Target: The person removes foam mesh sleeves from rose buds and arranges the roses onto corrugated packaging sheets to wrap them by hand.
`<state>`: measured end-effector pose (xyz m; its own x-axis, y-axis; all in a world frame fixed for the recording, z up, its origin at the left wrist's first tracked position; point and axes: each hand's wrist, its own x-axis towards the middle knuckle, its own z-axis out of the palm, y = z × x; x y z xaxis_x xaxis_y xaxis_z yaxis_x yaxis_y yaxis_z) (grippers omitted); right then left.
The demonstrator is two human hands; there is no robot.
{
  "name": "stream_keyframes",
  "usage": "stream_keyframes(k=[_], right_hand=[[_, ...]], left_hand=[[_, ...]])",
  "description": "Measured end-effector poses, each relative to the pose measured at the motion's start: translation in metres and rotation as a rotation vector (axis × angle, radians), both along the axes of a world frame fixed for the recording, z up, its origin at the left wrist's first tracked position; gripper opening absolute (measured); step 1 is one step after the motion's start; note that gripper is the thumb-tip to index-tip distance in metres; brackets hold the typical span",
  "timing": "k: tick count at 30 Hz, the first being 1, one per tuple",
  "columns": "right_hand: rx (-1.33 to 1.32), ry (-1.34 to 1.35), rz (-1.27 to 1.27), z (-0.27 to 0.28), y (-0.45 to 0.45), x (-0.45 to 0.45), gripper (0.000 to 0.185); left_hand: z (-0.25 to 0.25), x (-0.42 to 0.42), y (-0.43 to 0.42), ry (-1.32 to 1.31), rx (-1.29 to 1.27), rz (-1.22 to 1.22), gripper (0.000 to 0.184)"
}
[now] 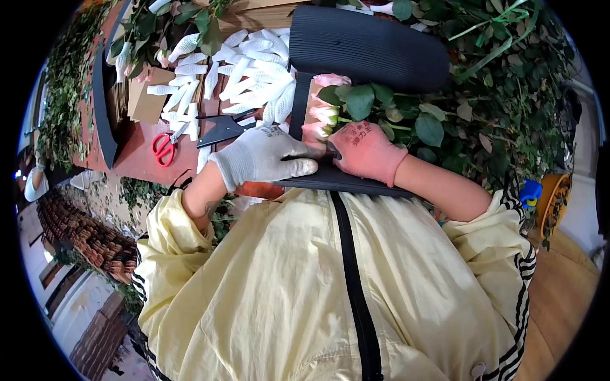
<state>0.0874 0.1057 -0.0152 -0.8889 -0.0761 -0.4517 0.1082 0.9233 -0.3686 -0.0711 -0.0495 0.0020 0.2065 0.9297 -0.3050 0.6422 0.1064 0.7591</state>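
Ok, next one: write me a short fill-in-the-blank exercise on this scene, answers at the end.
1. The scissors, nearer the left hand than the right hand, have handles coloured ____.
2. The roses lie with their blooms toward the person's ____ side.
3. The pale yellow jacket has a zipper coloured ____.

Missing words: red; left; black.

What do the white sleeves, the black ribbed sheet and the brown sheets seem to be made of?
White sleeves: probably plastic foam, matte, by their netted texture. Black ribbed sheet: perhaps rubber or plastic, dull, with fine ridges. Brown sheets: likely cardboard, matte, plain and flat.
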Motion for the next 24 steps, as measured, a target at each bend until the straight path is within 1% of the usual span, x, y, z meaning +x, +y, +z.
stream_keyframes(k=[1, 3, 4, 6, 7, 8, 9, 10, 12, 13, 14, 16, 17, 21, 23, 24], right_hand=[[0.003, 0.007, 0.015, -0.003, 0.0, -0.001, 0.025], [0.004, 0.138, 0.005, -0.014, 0.0, 0.006, 0.026], [0.009, 0.139, 0.011, -0.017, 0.001, 0.008, 0.026], [-0.019, 0.157, -0.002, -0.018, 0.003, 0.009, 0.026], [-0.019, 0.157, 0.001, -0.016, 0.004, 0.011, 0.026], [-0.1, 0.218, -0.02, -0.011, 0.007, 0.013, 0.027], [-0.18, 0.28, -0.038, -0.006, 0.009, 0.012, 0.027], [-0.18, 0.282, -0.03, 0.001, 0.009, 0.01, 0.027], [0.152, 0.261, -0.088, 0.018, 0.005, 0.005, 0.029], [0.284, 0.427, 0.012, 0.009, 0.006, 0.01, 0.03], [0.29, 0.429, 0.009, 0.006, 0.005, 0.01, 0.03], [0.37, 0.235, 0.076, 0.002, 0.0, 0.007, 0.029], [0.378, 0.348, 0.088, -0.003, -0.001, 0.008, 0.011], [0.383, 0.375, 0.154, -0.008, 0.001, 0.003, 0.013], [0.395, 0.38, 0.167, -0.007, 0.001, 0.001, 0.014], [0.401, 0.386, 0.177, -0.007, 0.001, 0.002, 0.014]], left_hand=[[-0.003, -0.001, 0.0, 0.026, -0.065, -0.021, 0.039], [-0.004, -0.002, 0.005, 0.111, -0.147, -0.105, 0.045], [-0.004, -0.002, 0.005, 0.113, -0.142, -0.098, 0.045], [-0.005, -0.001, 0.003, 0.099, -0.039, -0.11, 0.044], [-0.013, 0.001, 0.003, 0.15, -0.062, -0.118, 0.041], [-0.012, 0.001, 0.003, 0.15, -0.061, -0.113, 0.041], [-0.01, 0.0, 0.003, 0.135, -0.087, -0.101, 0.043], [-0.009, 0.0, 0.003, 0.12, -0.115, -0.088, 0.045], [-0.008, 0.0, 0.003, 0.124, -0.165, -0.096, 0.045], [-0.008, -0.001, 0.006, 0.13, -0.209, -0.105, 0.045], [-0.008, -0.001, 0.005, 0.132, -0.204, -0.108, 0.045], [-0.01, -0.001, -0.001, 0.178, -0.058, -0.123, 0.038], [-0.011, 0.0, -0.001, 0.172, -0.069, -0.107, 0.039], [-0.002, 0.001, 0.002, 0.177, -0.136, -0.111, 0.043], [0.002, 0.002, 0.004, 0.277, 0.007, -0.092, 0.043], [0.008, 0.003, 0.007, 0.281, 0.012, -0.081, 0.043]])
